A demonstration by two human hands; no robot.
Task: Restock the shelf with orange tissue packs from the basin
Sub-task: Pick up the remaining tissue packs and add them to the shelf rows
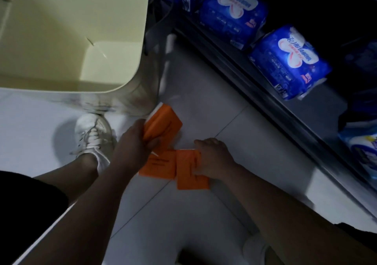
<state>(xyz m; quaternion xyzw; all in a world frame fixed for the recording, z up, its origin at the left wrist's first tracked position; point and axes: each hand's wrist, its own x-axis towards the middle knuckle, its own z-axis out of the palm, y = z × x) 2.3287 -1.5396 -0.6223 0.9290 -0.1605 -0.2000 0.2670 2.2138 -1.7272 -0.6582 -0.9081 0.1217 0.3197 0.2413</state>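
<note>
The left hand [140,140] is closed around 1 orange tissue pack [163,125], fingers wrapped over its near end, so the pack sticks out toward 1 o'clock and is tilted above the floor [204,101]. The right hand [214,158] presses its fingers on the edge of another orange pack [190,173], gripping it against the tiles; whether it has lifted is not clear. A 3rd orange pack [160,165] lies flat just beside that one, at its 9 o'clock, touching it and sitting under the left hand's wrist. All 3 packs are on or just above the pale tiled floor, near the frame's centre. At 11 o'clock from the hands stands the cream basin [140,30], its inside bare where it shows, its corner close to the held pack. A white sneaker [93,136] rests at 9 o'clock from the left hand, just under the basin's corner. From 12 to 3 o'clock runs the dark shelf [265,93], and blue packs [287,60] lie along it in a row, well apart from the orange ones. A white and blue pack [363,154] sits at the far right edge of the shelf. The view is dim and slightly blurred.
</note>
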